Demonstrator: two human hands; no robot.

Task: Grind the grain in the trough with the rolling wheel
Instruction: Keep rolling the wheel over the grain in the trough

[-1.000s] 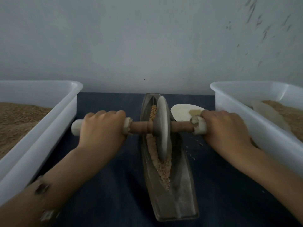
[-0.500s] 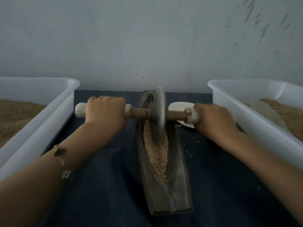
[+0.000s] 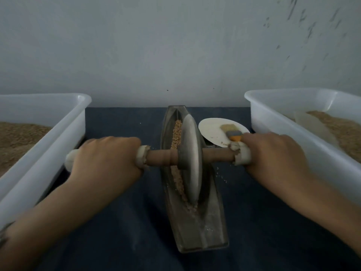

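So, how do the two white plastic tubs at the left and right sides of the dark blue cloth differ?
The left white plastic tub holds fine brown meal with nothing lying on it; the right white plastic tub holds similar brown material with a pale flat scoop-like piece resting on it. The left tub's fill looks darker. The left hand is clear of its tub; the right hand is close beside the other. Both are rectangular and translucent white.

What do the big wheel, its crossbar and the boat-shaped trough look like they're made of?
Rolling wheel: probably metal, with a dull grey sheen, smooth-worn. Axle handle: looks like turned wood, matte brown, with pale wrapping at the grips. Trough: likely the same dull grey metal, scuffed and dusty.
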